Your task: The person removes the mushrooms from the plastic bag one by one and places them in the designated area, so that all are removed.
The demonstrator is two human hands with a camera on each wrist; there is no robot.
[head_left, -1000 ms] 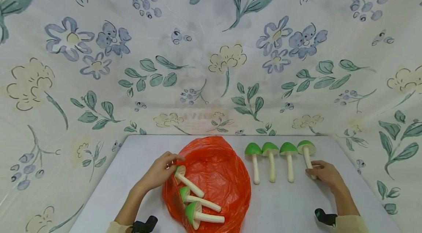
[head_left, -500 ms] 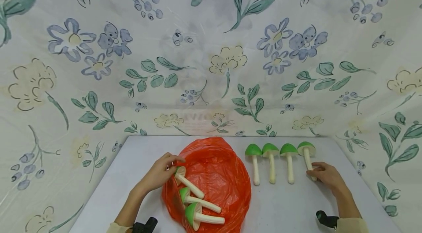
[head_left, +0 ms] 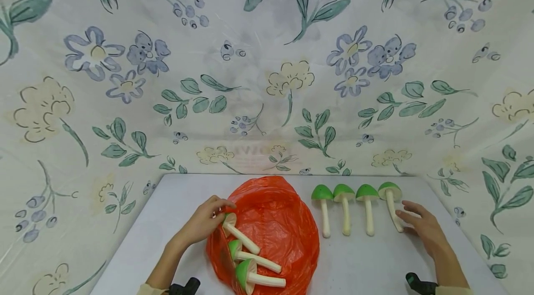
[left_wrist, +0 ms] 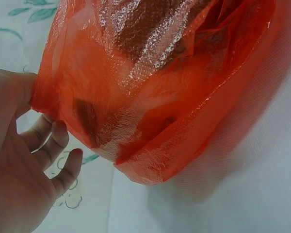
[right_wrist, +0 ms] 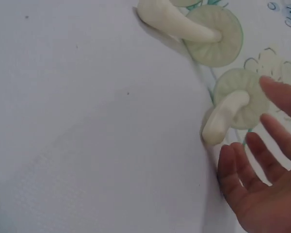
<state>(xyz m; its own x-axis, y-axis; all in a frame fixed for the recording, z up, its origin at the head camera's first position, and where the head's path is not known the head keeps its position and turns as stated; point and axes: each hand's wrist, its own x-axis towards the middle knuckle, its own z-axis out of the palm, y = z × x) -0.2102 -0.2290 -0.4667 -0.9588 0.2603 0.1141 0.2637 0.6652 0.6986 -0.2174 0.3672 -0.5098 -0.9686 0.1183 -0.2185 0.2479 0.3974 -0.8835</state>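
My left hand point(head_left: 203, 221) pinches the left rim of a red plastic bag point(head_left: 288, 225) between thumb and finger; the left wrist view shows the bag's edge at the fingertips point(left_wrist: 63, 131). Inside the bag's mouth lie three toy mushrooms point(head_left: 266, 281) with green caps and white stems, pointing right. Several more such mushrooms point(head_left: 345, 216) lie in a row on the table, caps away from me. Beside the rightmost mushroom point(head_left: 392, 207) is my right hand point(head_left: 424, 227), its fingers spread and relaxed, holding nothing. In the right wrist view its fingertips are a little off that mushroom's stem point(right_wrist: 222, 121).
The white tabletop point(head_left: 354, 267) ends at the back against a hanging cloth point(head_left: 250, 77) with a flower and leaf print. A dark wrist camera point(head_left: 420, 283) sits at each wrist.
My right hand has let go of the rightmost mushroom's stem and drawn back to the right, fingers opening. That mushroom lies in place. My left hand keeps its pinch on the bag.
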